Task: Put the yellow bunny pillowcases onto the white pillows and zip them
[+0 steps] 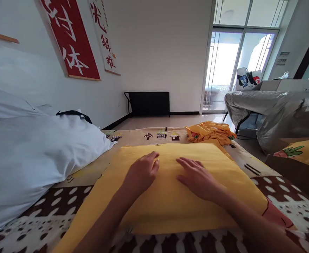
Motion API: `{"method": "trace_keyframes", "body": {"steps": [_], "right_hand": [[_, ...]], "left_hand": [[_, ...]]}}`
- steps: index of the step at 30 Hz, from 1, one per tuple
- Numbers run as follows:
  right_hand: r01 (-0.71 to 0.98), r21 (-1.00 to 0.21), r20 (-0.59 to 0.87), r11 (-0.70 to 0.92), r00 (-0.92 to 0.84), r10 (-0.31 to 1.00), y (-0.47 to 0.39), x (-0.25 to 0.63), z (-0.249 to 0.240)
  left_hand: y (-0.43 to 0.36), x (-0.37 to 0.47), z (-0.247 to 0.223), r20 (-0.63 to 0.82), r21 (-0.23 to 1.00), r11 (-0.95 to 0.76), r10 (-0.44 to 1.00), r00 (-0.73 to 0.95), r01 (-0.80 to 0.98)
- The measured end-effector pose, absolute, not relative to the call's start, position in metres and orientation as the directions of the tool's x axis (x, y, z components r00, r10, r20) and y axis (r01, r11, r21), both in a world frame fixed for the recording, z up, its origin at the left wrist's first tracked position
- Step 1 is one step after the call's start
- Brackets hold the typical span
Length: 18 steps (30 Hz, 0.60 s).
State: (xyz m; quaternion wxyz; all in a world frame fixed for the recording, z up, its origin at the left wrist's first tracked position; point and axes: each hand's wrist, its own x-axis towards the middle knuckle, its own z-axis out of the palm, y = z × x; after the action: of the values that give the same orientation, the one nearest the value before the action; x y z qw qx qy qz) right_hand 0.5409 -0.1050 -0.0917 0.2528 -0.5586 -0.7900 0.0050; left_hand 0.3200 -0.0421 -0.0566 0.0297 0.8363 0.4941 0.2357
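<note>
Left hand (143, 173) and right hand (198, 178) sit apart, loosely uncurled, over yellow fabric (170, 207), orange cloth (209, 131) beyond the right!

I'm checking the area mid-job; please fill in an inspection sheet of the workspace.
Surface: brown-and-cream patterned cover, wrinkle detail hard to judge.
Job's things: yellow fabric spread on the cover, reddish print at its near right corner.
Clutter: crumpled orange cloth beyond the fabric; bulky white fabric at left.
Hands: left hand and right hand apart, over the yellow fabric, grasping nothing; exact contact unclear.
Cables: thin dark strand on the floor, possibly a cable.
Surroundings: red scroll, black panel, glass door, plastic-covered table.
</note>
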Motion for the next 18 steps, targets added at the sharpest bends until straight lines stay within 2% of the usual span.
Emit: {"method": "trace_keyframes", "body": {"steps": [2,5,8,11,14,16,18], "right_hand": [[0.896,-0.268,0.345,0.355,-0.255,0.904,-0.074,0.524,-0.087],[0.950,-0.264,0.290,0.166,-0.086,0.953,-0.044,0.557,-0.105],[0.952,-0.301,0.277,-0.050,0.138,0.951,-0.047,0.633,-0.144],[0.894,-0.418,0.209,-0.163,0.269,0.940,-0.070,0.704,-0.179],[0.856,-0.470,0.158,-0.216,0.322,0.933,-0.090,0.734,-0.187],[0.887,-0.406,0.225,-0.221,0.332,0.916,-0.094,0.724,-0.176],[0.934,-0.331,0.322,-0.133,0.244,0.915,-0.087,0.689,-0.158]], "left_hand": [[-0.001,0.338,-0.055,0.263,0.203,-0.520,0.845,0.466,0.830],[0.034,0.321,-0.078,0.174,0.182,-0.423,0.902,0.394,0.888],[0.035,0.276,-0.114,0.206,0.170,-0.304,0.941,0.268,0.937],[0.023,0.245,-0.135,0.252,0.122,-0.260,0.941,0.223,0.958],[0.013,0.241,-0.131,0.244,0.035,-0.235,0.945,0.219,0.971],[0.008,0.253,-0.120,0.228,-0.023,-0.185,0.956,0.185,0.982],[0.001,0.275,-0.108,0.201,-0.047,-0.175,0.963,0.181,0.983]]}}
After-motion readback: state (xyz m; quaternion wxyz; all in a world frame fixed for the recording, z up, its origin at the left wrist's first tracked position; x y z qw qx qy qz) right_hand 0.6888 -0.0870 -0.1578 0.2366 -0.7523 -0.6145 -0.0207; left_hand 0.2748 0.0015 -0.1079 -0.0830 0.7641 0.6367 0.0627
